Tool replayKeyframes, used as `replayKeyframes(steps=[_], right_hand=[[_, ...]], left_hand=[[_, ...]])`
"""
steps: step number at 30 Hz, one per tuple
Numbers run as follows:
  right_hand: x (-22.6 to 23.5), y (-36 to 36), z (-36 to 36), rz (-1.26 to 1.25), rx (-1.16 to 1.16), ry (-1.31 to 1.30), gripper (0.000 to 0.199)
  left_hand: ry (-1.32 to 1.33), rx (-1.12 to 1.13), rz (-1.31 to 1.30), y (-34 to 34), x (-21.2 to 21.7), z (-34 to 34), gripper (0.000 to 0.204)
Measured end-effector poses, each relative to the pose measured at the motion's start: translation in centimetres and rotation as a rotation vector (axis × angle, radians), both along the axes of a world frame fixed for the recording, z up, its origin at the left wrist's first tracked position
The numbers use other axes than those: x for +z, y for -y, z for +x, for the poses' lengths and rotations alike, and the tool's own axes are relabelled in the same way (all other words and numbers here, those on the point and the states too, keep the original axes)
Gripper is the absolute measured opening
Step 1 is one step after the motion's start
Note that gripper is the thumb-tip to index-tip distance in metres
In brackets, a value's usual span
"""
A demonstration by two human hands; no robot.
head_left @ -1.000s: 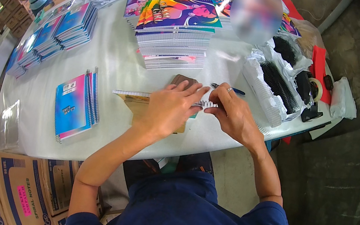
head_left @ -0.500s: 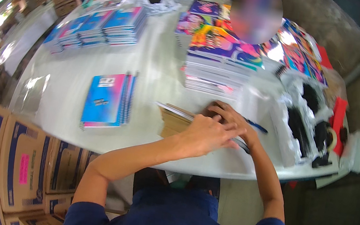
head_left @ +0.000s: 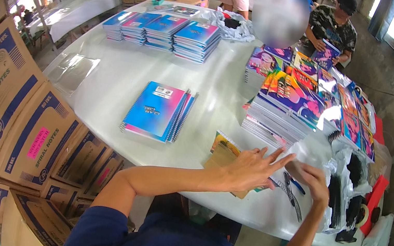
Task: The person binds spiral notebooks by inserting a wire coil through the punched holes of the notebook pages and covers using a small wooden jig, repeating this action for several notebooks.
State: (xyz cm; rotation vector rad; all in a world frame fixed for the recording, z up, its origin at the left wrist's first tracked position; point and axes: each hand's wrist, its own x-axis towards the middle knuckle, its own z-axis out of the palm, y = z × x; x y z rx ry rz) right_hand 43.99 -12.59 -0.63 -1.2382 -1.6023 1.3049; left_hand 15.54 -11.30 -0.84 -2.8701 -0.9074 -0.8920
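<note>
Your left fingers [head_left: 267, 159] are spread wide and flat, gripping nothing, the palm of your left hand [head_left: 247, 171] hovering over or pressing on the brown-backed notebook [head_left: 224, 162] that lies at the near edge of the white table [head_left: 109, 81]. Your right fingers [head_left: 311, 170] are curled; they seem to pinch the edge of a clear plastic sleeve [head_left: 310, 154], though glare makes it hard to be sure how firmly your right hand [head_left: 314, 181] has it. Just below your hands, a black spiral wire [head_left: 291, 195] and a blue-handled tool [head_left: 296, 183] rest on the table.

The notebook looks light and fairly stiff with its card back, so it should slide easily under a flat palm; take it by the long free edge opposite the binding, not by the coil. The sleeve is thin, limp and slippery, likely to cling or crease, so hold it at the open mouth with fingertips on both sides.

Farther out, a blue spiral notebook stack [head_left: 156, 112] sits to your left, a colourful stack of notebooks [head_left: 283, 109] lies just beyond your hands, and bags of black coils [head_left: 348, 192] stand to your right. Cardboard boxes [head_left: 24, 119] are piled beside the table on your left, and other people work at the far end.
</note>
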Motion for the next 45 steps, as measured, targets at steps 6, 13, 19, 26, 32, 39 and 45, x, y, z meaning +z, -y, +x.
replayKeyframes(steps=[6,13,19,26,32,39,45], right_hand=[[5.0,2.1,-3.4,0.015,0.209,0.166,0.045],[3.1,2.0,-3.3,0.017,0.266,0.094,0.047],[1.4,2.2,-3.5,0.086,0.274,-0.033,0.045],[2.6,1.1,-5.0,0.010,0.239,0.227,0.053],[2.0,0.9,-4.9,0.154,0.338,-0.133,0.037],[-0.4,-0.1,-3.6,0.071,0.236,-0.435,0.050],[0.2,-1.4,-2.7,-0.036,0.296,-0.408,0.052]], left_hand=[[-0.062,-0.023,-0.095,-0.5,0.8,-0.2,0.092],[-0.036,-0.015,-0.038,-0.4,0.4,-0.2,0.093],[-0.041,0.006,-0.050,-0.5,0.4,-0.6,0.093],[-0.059,-0.005,-0.051,-0.7,0.6,-0.9,0.096],[-0.025,0.055,-0.048,-1.5,0.4,-1.6,0.099],[0.048,0.077,-0.121,-2.2,0.8,-3.0,0.097],[0.036,0.057,-0.162,-2.4,1.5,-2.8,0.100]])
